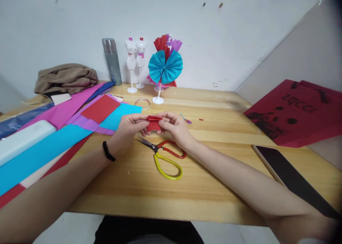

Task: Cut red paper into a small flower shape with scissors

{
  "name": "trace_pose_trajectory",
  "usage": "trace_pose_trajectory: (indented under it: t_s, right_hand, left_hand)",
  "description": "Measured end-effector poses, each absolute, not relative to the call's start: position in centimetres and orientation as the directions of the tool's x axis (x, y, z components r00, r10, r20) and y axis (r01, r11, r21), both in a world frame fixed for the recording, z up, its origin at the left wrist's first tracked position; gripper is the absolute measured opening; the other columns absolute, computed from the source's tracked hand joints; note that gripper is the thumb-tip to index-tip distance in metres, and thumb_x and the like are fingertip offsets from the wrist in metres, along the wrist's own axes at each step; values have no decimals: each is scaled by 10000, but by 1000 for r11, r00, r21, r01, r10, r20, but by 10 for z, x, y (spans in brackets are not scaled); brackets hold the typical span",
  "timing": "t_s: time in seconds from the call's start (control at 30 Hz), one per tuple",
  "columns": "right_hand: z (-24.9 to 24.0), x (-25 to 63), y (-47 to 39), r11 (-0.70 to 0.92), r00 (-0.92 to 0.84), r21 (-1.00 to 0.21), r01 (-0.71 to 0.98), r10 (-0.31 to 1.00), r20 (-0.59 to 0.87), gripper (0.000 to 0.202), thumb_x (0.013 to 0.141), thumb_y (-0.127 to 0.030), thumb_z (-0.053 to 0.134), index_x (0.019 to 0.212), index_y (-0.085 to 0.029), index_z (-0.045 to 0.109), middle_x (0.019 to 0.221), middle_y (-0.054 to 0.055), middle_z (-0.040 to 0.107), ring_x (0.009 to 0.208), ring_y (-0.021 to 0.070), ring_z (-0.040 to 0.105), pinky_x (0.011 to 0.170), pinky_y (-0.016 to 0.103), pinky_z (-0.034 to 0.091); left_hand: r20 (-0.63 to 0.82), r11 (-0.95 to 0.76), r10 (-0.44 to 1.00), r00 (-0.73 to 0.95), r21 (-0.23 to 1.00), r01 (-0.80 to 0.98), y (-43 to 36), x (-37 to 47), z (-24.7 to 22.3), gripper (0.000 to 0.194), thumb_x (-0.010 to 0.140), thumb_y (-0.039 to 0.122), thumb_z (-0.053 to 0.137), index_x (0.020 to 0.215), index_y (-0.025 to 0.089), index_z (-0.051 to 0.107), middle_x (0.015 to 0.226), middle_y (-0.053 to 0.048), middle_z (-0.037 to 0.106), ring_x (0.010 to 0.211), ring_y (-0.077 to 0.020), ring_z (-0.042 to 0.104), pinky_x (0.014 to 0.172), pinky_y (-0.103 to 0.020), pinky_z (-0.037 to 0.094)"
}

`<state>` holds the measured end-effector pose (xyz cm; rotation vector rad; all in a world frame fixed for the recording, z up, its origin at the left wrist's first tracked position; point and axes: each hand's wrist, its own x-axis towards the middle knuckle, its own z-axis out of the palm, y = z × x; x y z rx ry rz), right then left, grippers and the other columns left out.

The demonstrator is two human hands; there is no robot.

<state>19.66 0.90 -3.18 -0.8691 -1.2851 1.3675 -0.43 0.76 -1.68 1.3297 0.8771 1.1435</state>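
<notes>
Between my two hands is a small red piece of paper (154, 125) with a fold along its top edge. My left hand (131, 126) pinches its left side, and my right hand (172, 125) pinches its right side. Both hands are closed on it, just above the table. A pair of scissors (155, 148) lies nearer to me, blades pointing left, with one red handle and one yellow handle. Flat sheets of red paper (100, 108), blue paper (121, 116) and purple paper (87, 124) overlap to the left of my left hand.
Behind my hands stand white mannequin stands (131, 64), one dressed in a blue pleated paper fan (165, 66), and a grey thermos (112, 62). A white case (26, 140) and brown cloth (65, 78) sit left. A phone (291, 179) and red bag (296, 113) are right.
</notes>
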Motion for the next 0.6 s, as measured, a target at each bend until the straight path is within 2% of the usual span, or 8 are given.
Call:
trace_pose_trajectory:
  t_s: [0.2,0.4,0.6]
  right_hand:
    - [-32,196,10,142,-167,-972,-187,970,174,387,692,-487,982,803,-233,712,588,-57,686,501,121,611,545,258,488]
    - [-34,196,12,111,-173,-969,-220,973,151,391,654,-457,1004,766,-233,703,554,-60,682,479,117,602,527,252,482]
    - [-33,196,12,65,-200,-957,-284,972,126,373,626,-401,1026,749,-226,720,549,-52,695,483,118,615,551,256,517]
  left_hand:
    - [81,-39,952,294,988,-146,5,-3,-17,295,684,377,966,761,174,766,577,-4,711,535,-149,669,537,-237,526]
    - [55,-5,958,281,984,-176,4,-3,-18,287,671,370,963,743,177,762,612,-13,734,546,-147,678,538,-233,523]
    - [58,7,960,274,972,-233,4,-1,-15,274,647,335,966,809,166,824,639,-22,765,515,-132,662,511,-224,503]
